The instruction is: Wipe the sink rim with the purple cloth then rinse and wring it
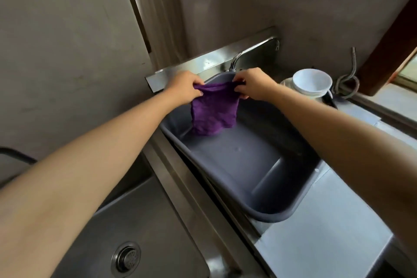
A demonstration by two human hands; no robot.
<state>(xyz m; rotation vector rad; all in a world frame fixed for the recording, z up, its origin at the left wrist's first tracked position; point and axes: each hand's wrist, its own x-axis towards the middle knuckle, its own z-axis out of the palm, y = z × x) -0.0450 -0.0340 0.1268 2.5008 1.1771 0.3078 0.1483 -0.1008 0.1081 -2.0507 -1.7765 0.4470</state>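
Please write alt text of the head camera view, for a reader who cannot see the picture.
Two bare hands, the left hand and the right hand, hold a purple cloth stretched by its top edge above a grey plastic tub set in a steel sink. A faucet stands behind, white bowls to the right, and a second sink basin with a drain at lower left.

A plain grey-beige wall (67, 40) fills the frame from nine to twelve o'clock, dull and lightly scuffed. A pale curtain (158, 18) hangs in a narrow gap at twelve o'clock. At two o'clock a dark wooden frame (392, 36) edges a window (408, 67), where daylight enters.
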